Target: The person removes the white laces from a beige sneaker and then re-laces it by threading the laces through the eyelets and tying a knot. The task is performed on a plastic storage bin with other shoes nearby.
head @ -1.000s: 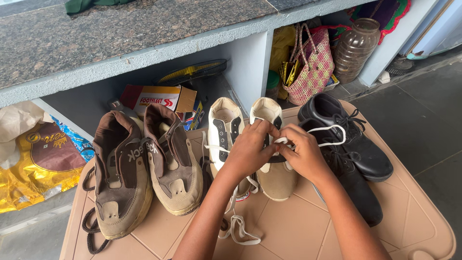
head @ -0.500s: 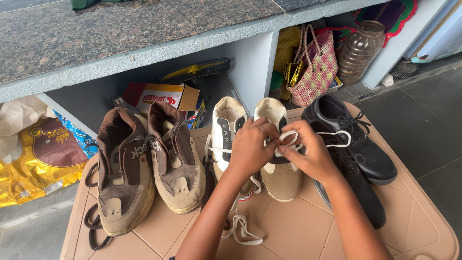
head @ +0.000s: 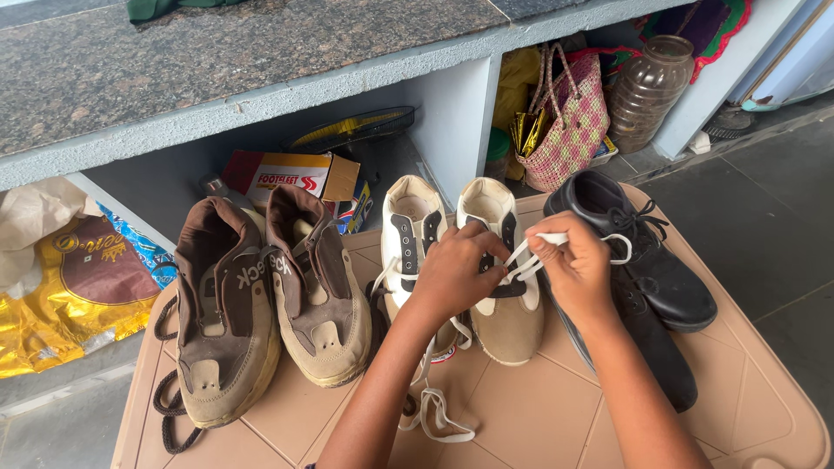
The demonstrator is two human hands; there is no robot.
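Two cream-and-white canvas shoes stand side by side on a tan plastic lid [head: 539, 408]. My left hand [head: 456, 269] rests on the lace area between the left cream shoe [head: 408, 226] and the right cream shoe [head: 504, 313], fingers pressed on the right shoe's tongue. My right hand [head: 578, 269] pinches the white lace [head: 521, 258] of that right shoe and draws it up to the right. A loose end of white lace [head: 434, 417] from the left shoe lies on the lid near my forearm.
A brown-and-tan pair of sneakers [head: 261, 295] sits at the left, a black leather pair [head: 643, 278] at the right. Behind, under a granite counter [head: 217, 61], are a shoebox [head: 291, 178], a woven bag [head: 565, 117], a brown jar [head: 647, 91] and a gold bag [head: 69, 295].
My right hand has pulled the white lace out and up to the right, drawing it taut. My left hand has stayed on the shoe. The view shifted slightly.
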